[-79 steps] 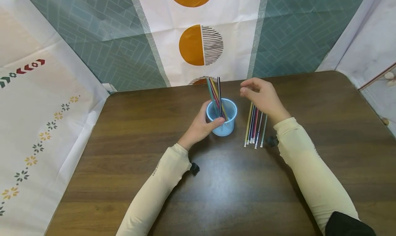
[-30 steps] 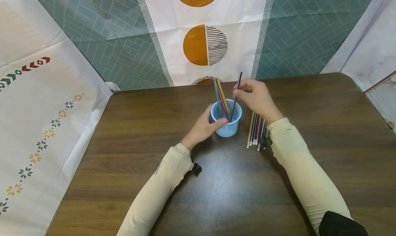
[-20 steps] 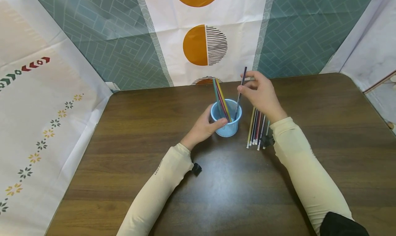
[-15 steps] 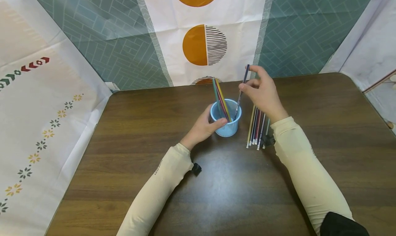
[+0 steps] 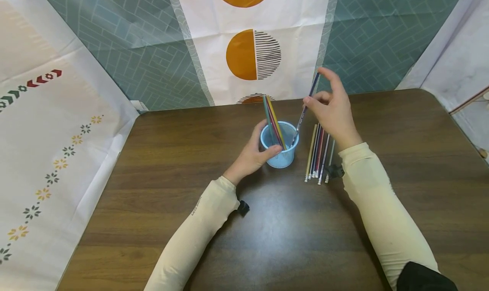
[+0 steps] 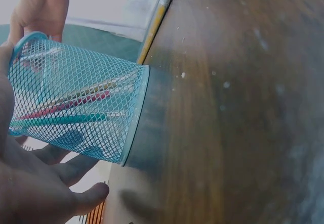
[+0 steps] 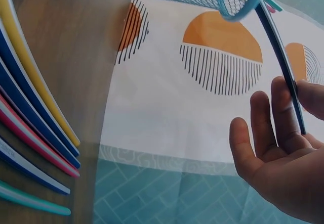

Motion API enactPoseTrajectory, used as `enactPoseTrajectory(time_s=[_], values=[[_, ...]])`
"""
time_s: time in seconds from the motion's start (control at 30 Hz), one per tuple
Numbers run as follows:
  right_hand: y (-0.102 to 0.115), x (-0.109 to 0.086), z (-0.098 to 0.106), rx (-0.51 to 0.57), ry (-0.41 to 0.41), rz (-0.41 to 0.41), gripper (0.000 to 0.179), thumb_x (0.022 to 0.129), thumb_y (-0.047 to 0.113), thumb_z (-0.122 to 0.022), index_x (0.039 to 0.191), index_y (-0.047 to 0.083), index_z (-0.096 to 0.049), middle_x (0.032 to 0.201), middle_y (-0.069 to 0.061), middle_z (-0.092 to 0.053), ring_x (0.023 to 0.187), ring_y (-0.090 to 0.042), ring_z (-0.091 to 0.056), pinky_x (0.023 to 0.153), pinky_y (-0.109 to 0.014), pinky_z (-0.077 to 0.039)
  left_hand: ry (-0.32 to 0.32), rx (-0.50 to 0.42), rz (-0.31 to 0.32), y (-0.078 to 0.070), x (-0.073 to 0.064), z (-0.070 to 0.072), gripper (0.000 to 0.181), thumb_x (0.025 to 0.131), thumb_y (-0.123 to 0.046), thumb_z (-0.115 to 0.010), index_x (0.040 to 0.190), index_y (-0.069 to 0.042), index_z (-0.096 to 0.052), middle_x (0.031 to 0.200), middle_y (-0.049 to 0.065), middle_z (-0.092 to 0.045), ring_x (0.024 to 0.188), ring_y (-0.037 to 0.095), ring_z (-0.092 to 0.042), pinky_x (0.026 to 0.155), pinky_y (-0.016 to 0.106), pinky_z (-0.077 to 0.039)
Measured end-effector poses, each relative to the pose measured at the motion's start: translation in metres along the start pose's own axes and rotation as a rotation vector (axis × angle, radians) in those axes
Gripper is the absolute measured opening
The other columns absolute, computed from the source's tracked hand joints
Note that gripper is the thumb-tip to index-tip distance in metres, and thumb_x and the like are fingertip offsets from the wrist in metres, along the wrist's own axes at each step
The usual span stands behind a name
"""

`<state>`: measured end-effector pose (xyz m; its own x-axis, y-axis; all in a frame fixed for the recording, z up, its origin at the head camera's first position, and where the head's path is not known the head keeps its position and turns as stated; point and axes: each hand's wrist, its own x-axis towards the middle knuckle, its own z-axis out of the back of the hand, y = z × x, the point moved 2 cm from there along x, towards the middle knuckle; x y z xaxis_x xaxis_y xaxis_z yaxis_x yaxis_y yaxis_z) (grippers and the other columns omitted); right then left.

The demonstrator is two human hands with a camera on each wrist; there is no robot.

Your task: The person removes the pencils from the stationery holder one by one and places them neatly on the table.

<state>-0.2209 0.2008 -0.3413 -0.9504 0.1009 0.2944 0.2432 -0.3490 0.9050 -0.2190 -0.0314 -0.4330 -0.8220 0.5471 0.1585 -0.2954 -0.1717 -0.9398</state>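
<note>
My left hand (image 5: 252, 153) grips a light blue mesh pencil cup (image 6: 76, 97) from its left side, thumb over the near rim. Inside the cup lean a teal pencil (image 5: 269, 119), a red one and a yellow pencil (image 5: 278, 127). Between thumb and fingers my right hand (image 5: 334, 110) pinches a dark blue pencil (image 5: 304, 110), its lower end inside the cup by the right rim and its top tilted right. The right index finger stretches up near that pencil's top end. In the right wrist view the pencil (image 7: 281, 52) slants from the cup's mouth to the fingers.
Right of the cup, several pencils (image 5: 315, 155) lie side by side on the brown wooden table (image 5: 229, 248), eraser ends toward me. Behind the table's far edge hangs a patterned cloth (image 5: 294, 62). A white cloth (image 5: 49, 146) hangs at the left.
My right hand has taken hold of the dark pencil in the cup, swung it to the cup's right side, then raised and tilted it further right. The left hand keeps its grip on the cup.
</note>
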Motion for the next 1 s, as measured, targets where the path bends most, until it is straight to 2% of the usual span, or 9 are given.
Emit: enactPoseTrajectory(time_s=[0.1, 0.23, 0.4, 0.53, 0.67, 0.77, 0.8, 0.87, 1.0], values=[[0.001, 0.000, 0.005, 0.015, -0.022, -0.001, 0.071, 0.097, 0.018, -0.070, 0.157, 0.027, -0.033, 0.085, -0.002, -0.069, 0.086, -0.017, -0.060, 0.077, -0.030, -0.041, -0.001, 0.020, 0.000, -0.001, -0.001, 0.000, 0.100, 0.082, -0.075, -0.064, 0.159, -0.030, -0.019, 0.152, 0.004, -0.037, 0.140, 0.016, -0.036, 0.112, 0.051, -0.029], [0.002, 0.000, 0.012, 0.058, -0.051, -0.004, 0.071, 0.096, 0.016, -0.071, 0.156, 0.025, -0.034, 0.083, 0.002, -0.069, 0.085, -0.015, -0.060, 0.078, -0.030, -0.039, 0.003, 0.032, 0.004, -0.002, -0.002, 0.000, 0.093, 0.086, -0.069, -0.065, 0.159, -0.031, -0.020, 0.152, 0.005, -0.037, 0.141, 0.018, -0.035, 0.112, 0.054, -0.029], [0.004, 0.000, 0.022, 0.120, -0.099, -0.008, 0.071, 0.095, 0.013, -0.072, 0.155, 0.024, -0.035, 0.080, 0.005, -0.067, 0.078, -0.013, -0.058, 0.072, -0.028, -0.037, 0.011, 0.017, 0.008, -0.001, -0.002, 0.001, 0.090, 0.091, -0.057, -0.068, 0.159, -0.028, -0.018, 0.151, 0.007, -0.037, 0.139, 0.020, -0.036, 0.113, 0.055, -0.028], [0.005, 0.001, 0.030, 0.215, -0.144, -0.012, 0.071, 0.092, 0.007, -0.073, 0.153, 0.023, -0.040, 0.078, 0.003, -0.067, 0.076, -0.013, -0.058, 0.071, -0.027, -0.037, 0.018, 0.007, 0.009, -0.004, -0.002, 0.000, 0.085, 0.096, -0.038, -0.069, 0.160, -0.023, -0.016, 0.152, 0.011, -0.036, 0.139, 0.023, -0.036, 0.112, 0.054, -0.029], [0.002, 0.001, 0.038, 0.317, -0.165, 0.003, 0.070, 0.090, 0.003, -0.075, 0.150, 0.022, -0.043, 0.077, -0.001, -0.068, 0.076, -0.014, -0.061, 0.071, -0.027, -0.037, 0.032, -0.012, -0.001, -0.022, -0.004, 0.000, 0.080, 0.097, -0.015, -0.065, 0.160, -0.012, -0.016, 0.149, 0.018, -0.036, 0.137, 0.029, -0.038, 0.112, 0.053, -0.031], [0.001, 0.002, 0.043, 0.352, -0.169, 0.018, 0.070, 0.090, 0.002, -0.075, 0.150, 0.020, -0.044, 0.076, -0.002, -0.068, 0.076, -0.014, -0.062, 0.069, -0.026, -0.036, 0.039, -0.024, -0.008, -0.035, -0.007, 0.000, 0.077, 0.097, -0.012, -0.064, 0.158, -0.007, -0.018, 0.147, 0.021, -0.038, 0.136, 0.031, -0.039, 0.111, 0.052, -0.032], [0.001, 0.002, 0.044, 0.350, -0.170, 0.018, 0.070, 0.090, 0.002, -0.075, 0.150, 0.020, -0.045, 0.076, -0.002, -0.068, 0.075, -0.014, -0.061, 0.068, -0.026, -0.035, 0.040, -0.021, -0.008, -0.038, -0.008, 0.001, 0.076, 0.097, -0.012, -0.064, 0.157, -0.006, -0.019, 0.147, 0.020, -0.037, 0.136, 0.031, -0.039, 0.111, 0.051, -0.032], [0.000, 0.002, 0.046, 0.334, -0.169, 0.020, 0.069, 0.090, 0.002, -0.074, 0.150, 0.020, -0.045, 0.075, -0.001, -0.068, 0.075, -0.013, -0.061, 0.071, -0.026, -0.037, 0.036, -0.015, -0.005, -0.032, -0.007, 0.001, 0.077, 0.097, -0.014, -0.064, 0.158, -0.009, -0.018, 0.149, 0.019, -0.037, 0.137, 0.030, -0.039, 0.111, 0.052, -0.032], [-0.002, 0.003, 0.052, 0.188, -0.148, 0.017, 0.068, 0.094, 0.005, -0.071, 0.153, 0.021, -0.042, 0.075, 0.004, -0.068, 0.074, -0.011, -0.060, 0.073, -0.026, -0.038, 0.028, 0.003, -0.002, -0.013, -0.002, 0.001, 0.079, 0.097, -0.018, -0.066, 0.160, -0.018, -0.018, 0.152, 0.014, -0.035, 0.138, 0.027, -0.037, 0.111, 0.053, -0.031]])
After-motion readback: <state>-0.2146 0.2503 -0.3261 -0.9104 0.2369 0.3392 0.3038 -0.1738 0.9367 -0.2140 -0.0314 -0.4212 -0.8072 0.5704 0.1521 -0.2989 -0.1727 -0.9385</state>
